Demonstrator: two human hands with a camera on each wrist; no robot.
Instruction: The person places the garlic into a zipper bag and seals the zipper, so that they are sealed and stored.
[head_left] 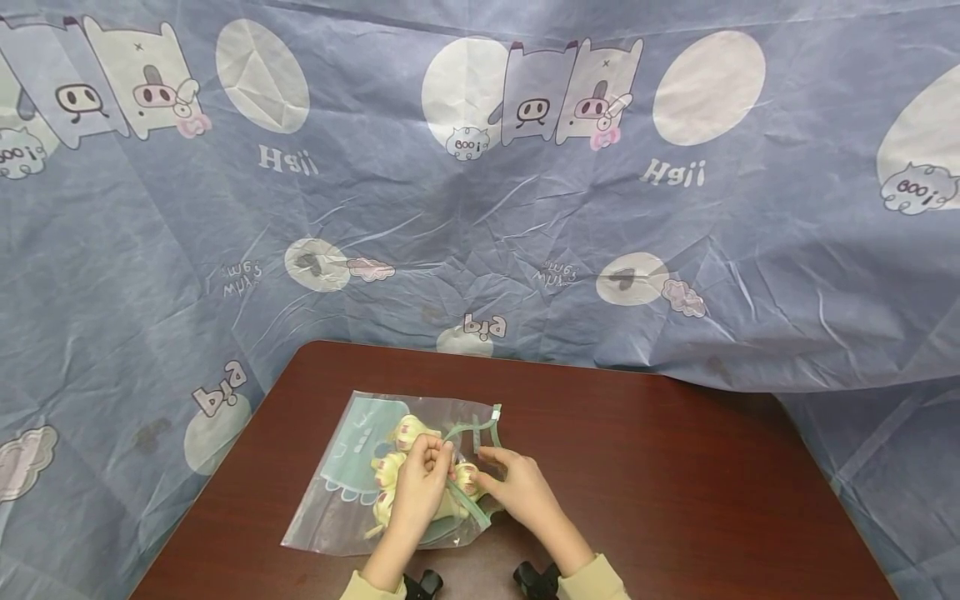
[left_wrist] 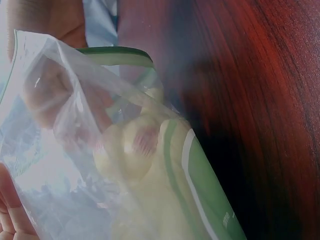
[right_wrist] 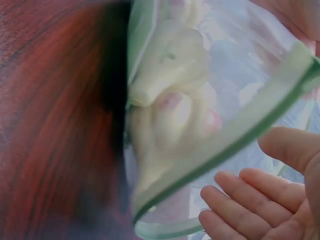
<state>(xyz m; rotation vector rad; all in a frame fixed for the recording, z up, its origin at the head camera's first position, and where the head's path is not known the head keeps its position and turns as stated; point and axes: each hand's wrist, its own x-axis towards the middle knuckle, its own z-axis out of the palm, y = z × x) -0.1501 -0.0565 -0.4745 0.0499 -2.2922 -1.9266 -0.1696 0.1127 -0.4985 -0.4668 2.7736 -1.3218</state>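
A clear plastic zip bag with a green zip strip lies on the table, its mouth facing right and parted. Several pale yellow, rounded pieces with reddish marks are inside it; their kind is unclear. My left hand pinches the bag's upper layer near the mouth, fingers curled. At the mouth, my right hand has thumb and fingers spread apart. The right wrist view shows its fingers loosely extended beside the green edge, gripping nothing. Through the film, the yellow pieces show in the left wrist view.
The dark reddish-brown table extends to the right of the bag. A blue-grey sheet with printed cartoon pigs hangs behind and around it. Black devices sit at both wrists, beside pale yellow sleeves.
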